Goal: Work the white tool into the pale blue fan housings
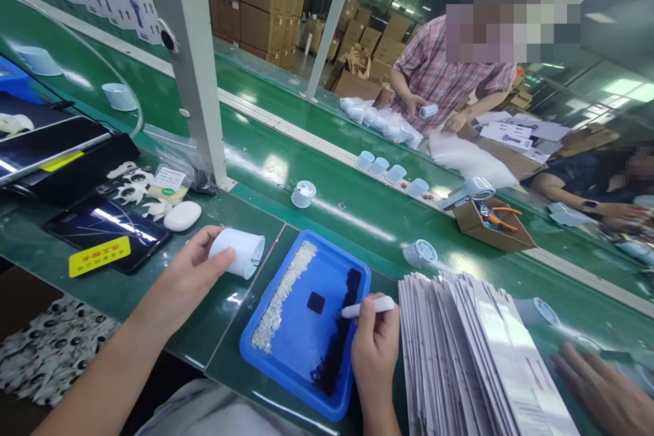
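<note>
My left hand point(189, 276) grips a white plastic cup-shaped housing point(238, 252), lying on its side just left of a blue tray point(296, 337). My right hand point(375, 347) holds a white pen-like tool point(368, 307) with its tip over the tray's dark parts. The tray holds a row of small white pieces point(283, 293), a strip of dark pieces point(340, 334) and one dark square point(315, 302).
A fanned stack of printed sheets point(475, 354) lies right of the tray. White housings point(303, 193) sit on the green conveyor point(332, 211). A phone point(105, 228) and a white case point(182, 216) lie left. Two other people work across the belt; another person's hand point(603, 388) is at lower right.
</note>
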Available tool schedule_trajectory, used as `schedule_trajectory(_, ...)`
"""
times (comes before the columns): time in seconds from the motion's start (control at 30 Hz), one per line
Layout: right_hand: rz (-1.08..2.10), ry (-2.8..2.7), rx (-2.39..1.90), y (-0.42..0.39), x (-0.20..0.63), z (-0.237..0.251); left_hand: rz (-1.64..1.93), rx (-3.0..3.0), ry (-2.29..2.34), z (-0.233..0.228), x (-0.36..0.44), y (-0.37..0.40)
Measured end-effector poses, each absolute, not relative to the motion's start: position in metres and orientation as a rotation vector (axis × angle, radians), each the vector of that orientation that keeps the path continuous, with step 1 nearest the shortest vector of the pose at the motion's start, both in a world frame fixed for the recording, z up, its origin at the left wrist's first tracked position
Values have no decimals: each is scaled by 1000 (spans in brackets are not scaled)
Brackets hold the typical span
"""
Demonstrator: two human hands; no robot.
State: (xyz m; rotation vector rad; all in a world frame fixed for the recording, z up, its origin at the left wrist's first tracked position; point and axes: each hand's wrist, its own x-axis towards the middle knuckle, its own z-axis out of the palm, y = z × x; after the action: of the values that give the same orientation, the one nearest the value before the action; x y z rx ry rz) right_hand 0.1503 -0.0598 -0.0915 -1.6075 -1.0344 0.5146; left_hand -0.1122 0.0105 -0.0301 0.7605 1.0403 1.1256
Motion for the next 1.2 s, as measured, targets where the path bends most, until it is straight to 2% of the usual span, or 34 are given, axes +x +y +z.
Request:
schedule_trajectory(0.23, 497, -992, -1614, -59, 151, -88, 1177, 629, 904, -28, -113, 9)
schedule_trajectory(0.43, 485, -1020, -1592, -62, 149, -89, 1229, 552, 970, -23, -107, 8)
schedule_trajectory(0.77, 511, -1321, -1568, -46, 132, -78, 1233, 563, 1038, -25, -98, 9)
schedule_trajectory(0.97, 606, -940, -1197, -59, 113, -49, 1223, 524, 919, -25, -79, 0)
schedule_trajectory(1.2, 647, -1032, -1086, -70, 96, -22, 1174, 667, 919, -17, -64, -10)
